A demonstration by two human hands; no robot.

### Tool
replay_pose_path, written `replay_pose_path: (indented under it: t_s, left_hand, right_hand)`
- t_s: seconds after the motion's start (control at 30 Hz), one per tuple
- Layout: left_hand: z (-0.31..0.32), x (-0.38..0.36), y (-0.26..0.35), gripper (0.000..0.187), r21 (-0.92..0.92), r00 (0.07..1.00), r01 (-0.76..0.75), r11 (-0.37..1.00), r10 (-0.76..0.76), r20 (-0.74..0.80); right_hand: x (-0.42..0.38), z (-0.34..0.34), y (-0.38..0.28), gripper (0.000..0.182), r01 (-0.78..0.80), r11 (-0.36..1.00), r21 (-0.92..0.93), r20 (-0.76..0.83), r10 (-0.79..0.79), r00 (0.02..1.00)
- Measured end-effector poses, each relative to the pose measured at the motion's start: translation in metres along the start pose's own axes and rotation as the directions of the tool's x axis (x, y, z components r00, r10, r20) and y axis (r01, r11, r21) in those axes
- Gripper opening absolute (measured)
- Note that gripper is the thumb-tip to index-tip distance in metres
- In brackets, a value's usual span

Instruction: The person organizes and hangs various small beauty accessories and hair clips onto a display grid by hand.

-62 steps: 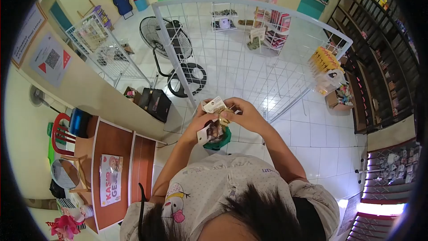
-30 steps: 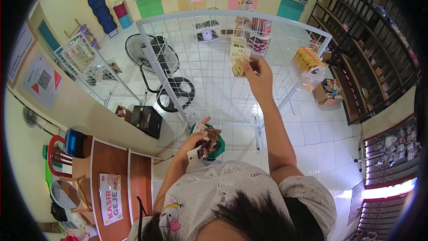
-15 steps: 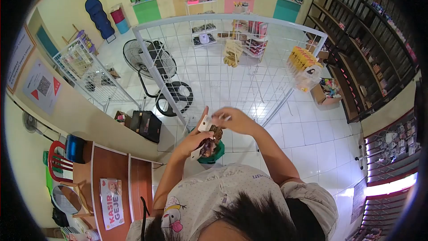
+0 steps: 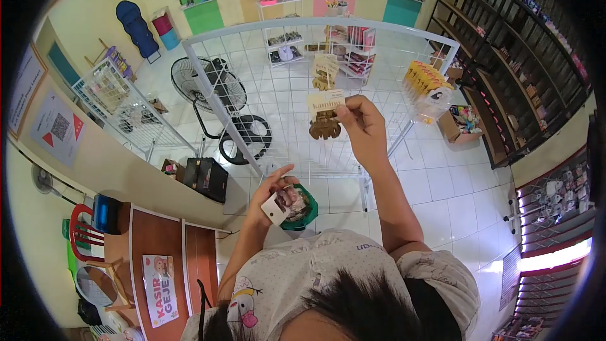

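Note:
Pinched in my right hand (image 4: 365, 129) is a brown claw clip (image 4: 324, 128) on a cream card, raised in front of the white wire grid rack (image 4: 315, 23). Just above it, a similar carded claw clip (image 4: 324, 76) hangs on the grid. Lower down, my left hand (image 4: 268, 194) is closed around a white card (image 4: 275, 210) with a dark brown item on it, partly covered by the fingers. Below that hand sits a green basket (image 4: 308, 220), with pinkish packaged items inside.
Yellow carded packs (image 4: 424, 82) hang at the grid's right side. Behind the grid on the left stands a black fan (image 4: 208, 85). A black case (image 4: 206, 179) rests on the floor near the brown counter (image 4: 151, 230). Dark shelves (image 4: 499, 57) line the right wall.
My right hand has moved up and forward from my left hand, carrying the carded claw clip to the grid. The left hand has dropped slightly, uncovering more of the basket.

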State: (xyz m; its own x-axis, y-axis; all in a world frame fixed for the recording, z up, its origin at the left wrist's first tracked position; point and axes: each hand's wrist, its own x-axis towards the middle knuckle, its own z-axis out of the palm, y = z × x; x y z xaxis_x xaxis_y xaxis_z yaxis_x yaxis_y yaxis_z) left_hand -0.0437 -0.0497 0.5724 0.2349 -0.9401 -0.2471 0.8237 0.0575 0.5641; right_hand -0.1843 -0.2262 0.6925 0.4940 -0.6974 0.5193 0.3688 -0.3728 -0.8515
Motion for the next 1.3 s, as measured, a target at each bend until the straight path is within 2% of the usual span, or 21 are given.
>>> replay_pose_path:
  t_s: [0.03, 0.13, 0.17, 0.27, 0.37, 0.47, 0.57, 0.67, 0.7, 0.77, 0.83, 0.87, 0.9, 0.97, 1.0, 1.07, 1.1, 1.17, 1.23, 1.3]
  left_hand:
    - [-0.009, 0.0, -0.005, 0.04, -0.136, 0.998, -0.006, 0.991, -0.001, -0.055]
    - [-0.039, 0.004, -0.022, 0.033, -0.253, 0.99, -0.051, 0.966, 0.015, -0.139]
    - [-0.052, 0.007, -0.027, 0.034, -0.209, 0.995, -0.014, 0.978, -0.007, -0.098]
    - [-0.014, -0.011, -0.021, 0.038, -0.156, 0.953, 0.059, 0.986, -0.102, -0.285]
    - [-0.02, -0.018, -0.021, 0.044, -0.265, 0.984, 0.116, 0.957, -0.148, -0.103]
    - [-0.004, -0.021, -0.014, 0.04, -0.244, 0.993, 0.113, 0.963, -0.119, -0.012]
    - [-0.002, -0.02, -0.015, 0.033, -0.19, 0.995, 0.08, 0.978, -0.091, -0.048]
    - [-0.003, -0.016, -0.018, 0.027, -0.118, 0.998, 0.068, 0.991, -0.069, -0.009]
    - [-0.004, -0.014, -0.018, 0.025, -0.066, 0.998, 0.052, 0.996, -0.049, 0.044]
    - [-0.006, -0.007, -0.015, 0.021, 0.037, 0.988, 0.002, 0.999, -0.008, 0.154]
    - [0.002, 0.0, -0.013, 0.016, 0.018, 0.991, -0.133, 0.991, 0.132, 0.031]
    - [0.008, 0.004, -0.012, 0.014, 0.013, 0.979, -0.2, 0.98, 0.201, -0.03]
    - [0.018, 0.007, -0.008, 0.013, 0.021, 0.964, -0.263, 0.965, 0.264, -0.03]
    - [0.045, 0.008, 0.003, 0.012, 0.035, 0.924, -0.38, 0.924, 0.381, -0.031]
    - [0.055, 0.009, 0.007, 0.012, 0.069, 0.908, -0.417, 0.906, 0.418, 0.002]
    - [0.074, 0.015, 0.015, 0.011, 0.135, 0.873, -0.488, 0.863, 0.482, 0.072]
    - [0.082, 0.018, 0.015, 0.011, 0.18, 0.832, -0.554, 0.813, 0.55, 0.076]
    - [0.097, 0.021, 0.018, 0.012, 0.123, 0.839, -0.542, 0.831, 0.529, 0.125]
    - [0.101, 0.029, 0.018, 0.014, 0.139, 0.826, -0.56, 0.817, 0.537, 0.173]
    - [0.108, 0.038, 0.025, 0.015, 0.067, 0.834, -0.538, 0.84, 0.52, 0.182]
  right_hand:
    - [0.002, 0.002, 0.004, 0.017, -0.013, 1.0, 0.013, -0.025, 0.014, 1.0]
    - [0.004, 0.009, 0.015, 0.016, -0.039, 0.998, 0.049, -0.1, 0.043, 0.994]
    - [0.004, 0.011, 0.017, 0.016, -0.045, 0.997, 0.061, -0.125, 0.052, 0.991]
    - [0.004, 0.015, 0.017, 0.016, -0.041, 0.994, 0.1, -0.167, 0.058, 0.984]
    - [0.004, 0.017, 0.013, 0.017, -0.019, 0.994, 0.103, -0.224, 0.042, 0.974]
    - [0.003, 0.019, 0.016, 0.019, -0.05, 0.99, 0.132, -0.28, 0.086, 0.956]
    - [0.01, 0.019, 0.033, 0.02, -0.085, 0.993, 0.079, -0.247, 0.103, 0.964]
    - [0.027, 0.017, 0.067, 0.018, -0.07, 0.997, 0.03, -0.276, 0.075, 0.958]
    - [0.031, 0.014, 0.068, 0.023, -0.124, 0.992, -0.036, -0.233, 0.112, 0.966]
    - [0.024, 0.013, 0.066, 0.026, -0.084, 0.995, -0.061, -0.357, 0.057, 0.932]
    - [0.009, 0.011, 0.066, 0.033, -0.083, 0.994, -0.07, -0.469, 0.041, 0.882]
    - [-0.004, 0.009, 0.066, 0.029, -0.082, 0.996, -0.042, -0.502, 0.05, 0.863]
    - [-0.018, 0.008, 0.065, 0.024, -0.071, 0.996, -0.062, -0.471, 0.033, 0.882]
    - [-0.044, 0.01, 0.071, 0.015, -0.005, 0.997, -0.081, -0.175, -0.009, 0.984]
    - [-0.048, 0.019, 0.052, 0.009, 0.003, 0.992, -0.127, -0.042, -0.008, 0.999]
    - [-0.051, 0.024, 0.035, 0.009, 0.132, 0.973, -0.19, 0.152, -0.104, 0.983]
    - [-0.05, 0.024, 0.034, 0.01, 0.156, 0.967, -0.203, 0.123, -0.132, 0.984]
    - [-0.04, 0.022, 0.032, 0.01, 0.206, 0.951, -0.233, 0.066, -0.196, 0.978]
    - [-0.029, 0.019, 0.026, 0.01, 0.194, 0.966, -0.172, 0.0, -0.197, 0.98]
    - [-0.019, 0.015, 0.019, 0.009, 0.201, 0.968, -0.152, -0.061, -0.212, 0.975]
